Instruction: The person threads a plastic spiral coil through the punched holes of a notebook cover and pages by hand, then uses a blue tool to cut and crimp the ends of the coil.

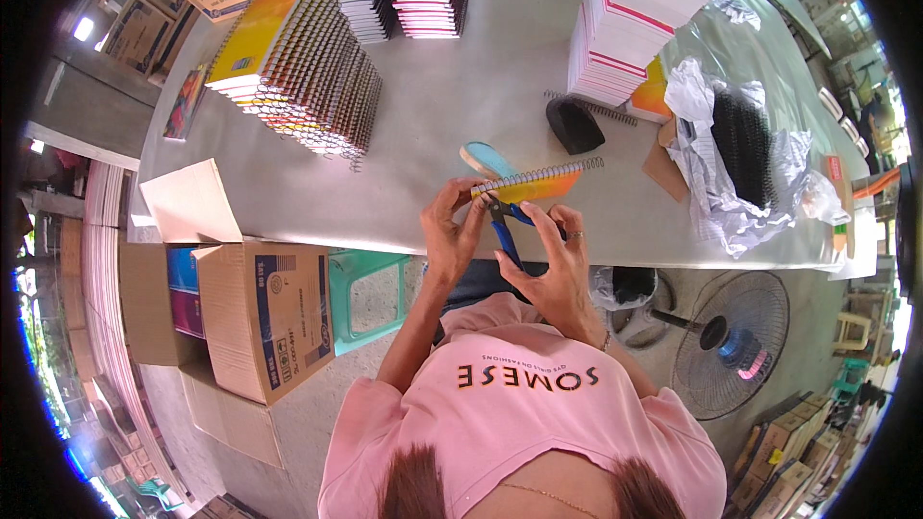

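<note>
While stacks of notebooks (298,62) fill the upper left of the grey table (452,106) and a cardboard box (264,312) stands open at lower left, a small spiral notebook (534,183) sits at the centre of the frame. Closed fingers of the left hand (452,226) pinch its near edge. Raised just beside it with bent wrist, the right hand (558,269) grips blue-handled pliers (505,226) whose tip meets the notebook's wire.

Both forearms rise from the lower edge and meet at centre; the left hand (450,231) pinches with curled fingers, while the right hand (556,264) grips, its thumb raised, a ring on one finger
</note>
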A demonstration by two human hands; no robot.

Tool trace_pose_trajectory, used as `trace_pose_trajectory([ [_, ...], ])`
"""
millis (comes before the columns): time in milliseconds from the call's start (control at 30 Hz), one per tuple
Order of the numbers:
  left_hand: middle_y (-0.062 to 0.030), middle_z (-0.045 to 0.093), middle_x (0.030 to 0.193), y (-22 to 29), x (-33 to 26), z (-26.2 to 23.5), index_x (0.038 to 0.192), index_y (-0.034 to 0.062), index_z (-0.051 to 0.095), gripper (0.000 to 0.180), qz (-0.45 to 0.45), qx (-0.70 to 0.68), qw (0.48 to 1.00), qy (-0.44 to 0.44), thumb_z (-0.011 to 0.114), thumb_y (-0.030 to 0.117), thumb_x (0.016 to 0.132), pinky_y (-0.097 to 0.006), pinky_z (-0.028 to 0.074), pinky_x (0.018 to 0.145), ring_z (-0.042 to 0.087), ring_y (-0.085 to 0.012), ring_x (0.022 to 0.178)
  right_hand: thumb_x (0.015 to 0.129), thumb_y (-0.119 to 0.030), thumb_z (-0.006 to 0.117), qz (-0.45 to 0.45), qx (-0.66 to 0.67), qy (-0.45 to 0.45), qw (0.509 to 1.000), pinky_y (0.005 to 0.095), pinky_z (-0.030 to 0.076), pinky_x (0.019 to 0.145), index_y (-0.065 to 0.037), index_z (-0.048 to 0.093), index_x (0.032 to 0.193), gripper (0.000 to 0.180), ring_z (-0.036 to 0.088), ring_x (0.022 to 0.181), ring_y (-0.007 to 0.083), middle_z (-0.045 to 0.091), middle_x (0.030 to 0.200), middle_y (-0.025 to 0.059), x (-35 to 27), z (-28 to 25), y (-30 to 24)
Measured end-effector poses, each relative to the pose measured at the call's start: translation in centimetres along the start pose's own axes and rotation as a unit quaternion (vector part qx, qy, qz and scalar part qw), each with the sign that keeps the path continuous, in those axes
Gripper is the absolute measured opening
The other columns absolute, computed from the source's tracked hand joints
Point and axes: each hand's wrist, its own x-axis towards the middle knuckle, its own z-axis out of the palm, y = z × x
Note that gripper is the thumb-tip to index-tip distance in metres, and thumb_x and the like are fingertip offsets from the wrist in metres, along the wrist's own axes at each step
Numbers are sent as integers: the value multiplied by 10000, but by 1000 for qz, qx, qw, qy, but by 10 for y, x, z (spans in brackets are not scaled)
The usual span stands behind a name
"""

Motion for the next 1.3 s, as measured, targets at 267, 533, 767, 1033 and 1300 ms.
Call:
trace_pose_trajectory([
  [267,-88,713,991,10,2,3,1105,-13,645,245,32,24,999,8,571,-42,873,-295,531,852,674,-147,931,694,-274,816,8,1,-1,1000,419,431,855,-103,567,1306,683,530,995,297,504,1079,142,-1,-2,-3],
  [533,-82,713,945,7,1,2,1101,-17,657,233,5,1,1000,7,593,-21,877,-272,527,796,664,-126,877,700,-274,815,10,-1,-16,1000,419,436,847,-134,566,1321,684,543,991,292,506,1086,136,-3,0,-3],
  [767,-68,713,907,6,0,2,1060,-30,688,195,-1,19,1000,23,622,-5,878,-261,527,773,657,-115,845,701,-256,822,0,-12,-5,1000,408,463,791,-136,585,1299,655,571,930,285,522,1061,128,-3,1,-5],
  [1033,-102,729,917,5,-4,5,1089,-26,685,259,57,77,995,42,590,-61,850,-282,543,775,684,-133,849,830,-273,747,87,165,-90,978,335,484,664,-62,591,1177,435,611,738,222,550,941,114,-1,-6,-10],
  [1300,-112,733,869,27,-10,2,1086,5,697,244,6,118,990,74,629,-41,856,-257,539,710,681,-110,768,1002,-298,542,293,448,-297,790,284,472,822,-30,504,1238,359,612,888,185,567,1032,82,16,-39,7],
])
